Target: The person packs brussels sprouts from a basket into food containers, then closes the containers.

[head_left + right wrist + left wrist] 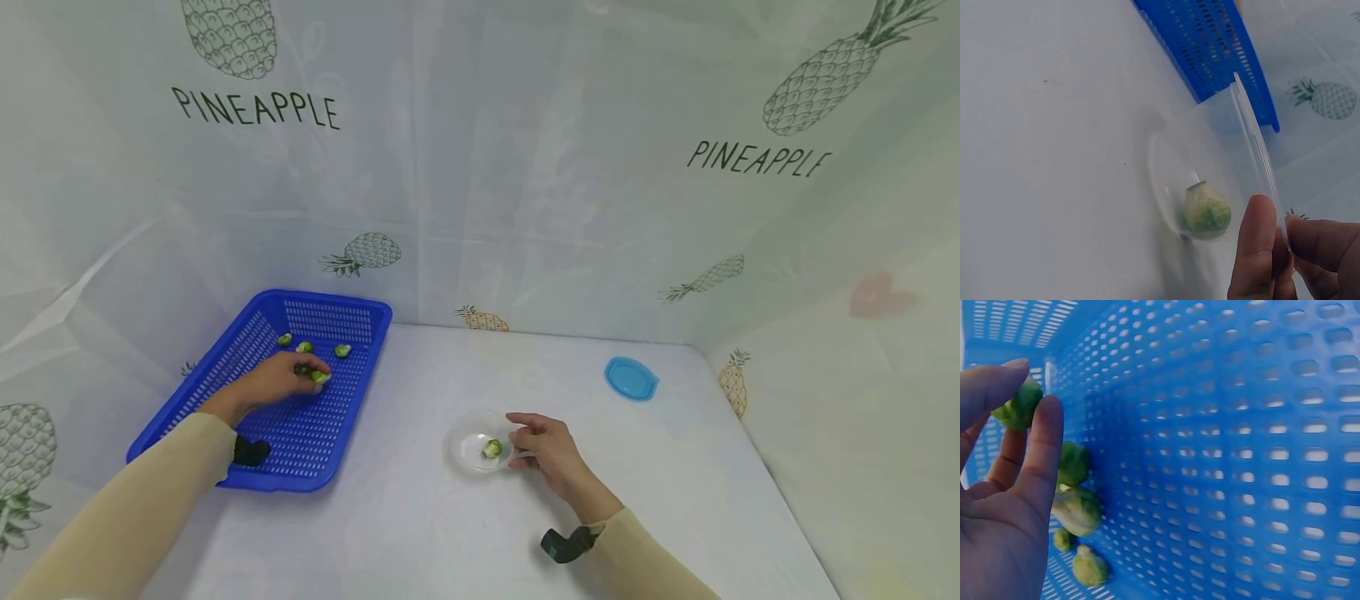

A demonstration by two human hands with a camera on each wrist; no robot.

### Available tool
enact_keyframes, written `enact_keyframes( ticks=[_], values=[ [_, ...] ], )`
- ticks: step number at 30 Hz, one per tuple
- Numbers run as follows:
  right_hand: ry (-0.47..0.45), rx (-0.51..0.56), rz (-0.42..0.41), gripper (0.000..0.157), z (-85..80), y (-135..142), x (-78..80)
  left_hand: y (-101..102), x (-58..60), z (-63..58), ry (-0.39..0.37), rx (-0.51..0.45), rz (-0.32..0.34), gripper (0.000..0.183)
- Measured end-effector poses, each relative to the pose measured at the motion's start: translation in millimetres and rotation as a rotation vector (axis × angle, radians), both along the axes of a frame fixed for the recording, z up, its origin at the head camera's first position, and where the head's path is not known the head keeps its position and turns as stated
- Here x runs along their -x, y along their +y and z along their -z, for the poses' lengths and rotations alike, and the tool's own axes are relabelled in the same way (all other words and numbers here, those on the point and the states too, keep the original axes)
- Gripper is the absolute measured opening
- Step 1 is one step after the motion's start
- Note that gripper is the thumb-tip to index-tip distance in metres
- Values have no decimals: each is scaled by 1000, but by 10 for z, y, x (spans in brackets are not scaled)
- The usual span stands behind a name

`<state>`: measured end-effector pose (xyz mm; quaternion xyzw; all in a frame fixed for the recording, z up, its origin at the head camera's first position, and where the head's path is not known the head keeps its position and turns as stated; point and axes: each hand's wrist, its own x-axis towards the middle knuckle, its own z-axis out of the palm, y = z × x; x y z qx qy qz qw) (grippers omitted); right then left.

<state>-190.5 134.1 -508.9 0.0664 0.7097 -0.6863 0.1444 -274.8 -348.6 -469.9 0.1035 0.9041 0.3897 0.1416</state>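
Note:
Over the blue basket, my left hand pinches a Brussels sprout between thumb and fingers. Several more Brussels sprouts lie in the basket below that hand, some of them partly hidden by its fingers in the left wrist view. On the white table, my right hand grips the rim of a clear plastic bowl with thumb and fingers. Inside the bowl rests one Brussels sprout, pale at its cut end and green at the other.
A light blue lid lies on the table at the back right. Pineapple-printed white sheeting rises behind the table and at both sides. The basket's raised right wall stands between my left hand and the bowl.

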Motion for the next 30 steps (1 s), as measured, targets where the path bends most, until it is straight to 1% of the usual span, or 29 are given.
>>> enact_keyframes(
  ticks=[4, 6, 8, 11, 14, 19, 22, 30],
  values=[
    [9, -6, -7, 43, 14, -4, -1, -29, -15, -54, 26, -49, -16, 34],
    [12, -11, -7, 43, 18, -6, -1, -49, -15, -84, 40, -64, -31, 39],
    [13, -13, -5, 43, 22, -8, 5, -65, -13, -114, 38, -87, -47, 45],
    [10, -13, -2, 43, 19, -13, 14, -80, -23, -169, 30, -93, -80, 51],
    [7, -11, 1, 43, 7, -18, 18, -76, -49, -227, 28, -84, -106, 49],
    [4, -2, -2, 43, 3, -21, 25, -31, -102, -317, 67, -87, -105, 47],
    [5, 1, -6, 44, 10, -21, 29, 9, -132, -372, 81, -102, -101, 50],
    [8, 2, -13, 44, 12, -18, 28, 113, -213, -457, 88, -154, -111, 54]
  ],
)
